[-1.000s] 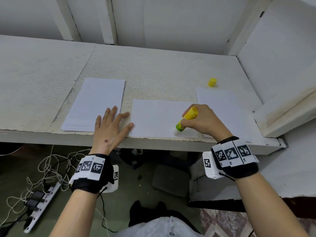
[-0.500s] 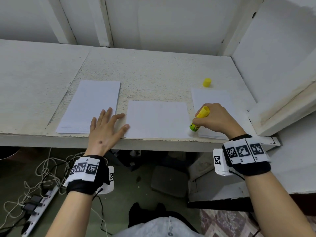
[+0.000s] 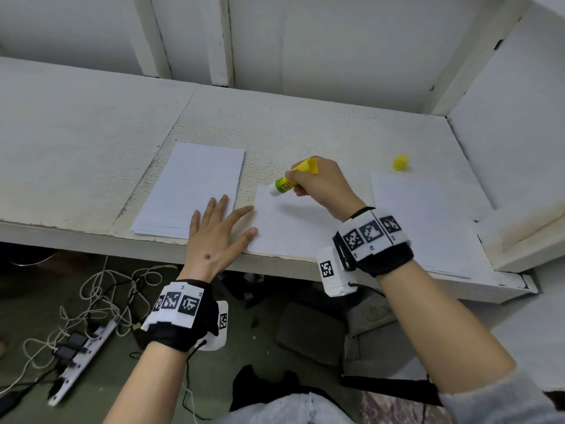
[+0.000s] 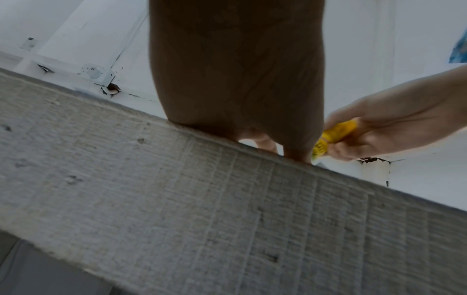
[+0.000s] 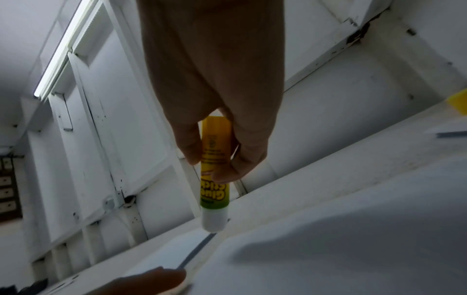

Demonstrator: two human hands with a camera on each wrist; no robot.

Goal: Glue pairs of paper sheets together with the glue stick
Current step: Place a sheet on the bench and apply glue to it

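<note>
Even, soft light; wrist views dimmer, blurred, edge-warped.

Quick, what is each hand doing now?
Left hand: open, flat on the middle sheet.
Right hand: holding the glue stick.

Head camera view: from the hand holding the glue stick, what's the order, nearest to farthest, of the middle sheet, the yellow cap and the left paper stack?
1. Middle white paper sheet, under the right hand.
2. Small yellow plastic cap, to its right.
3. Left white paper stack, far left.
</note>
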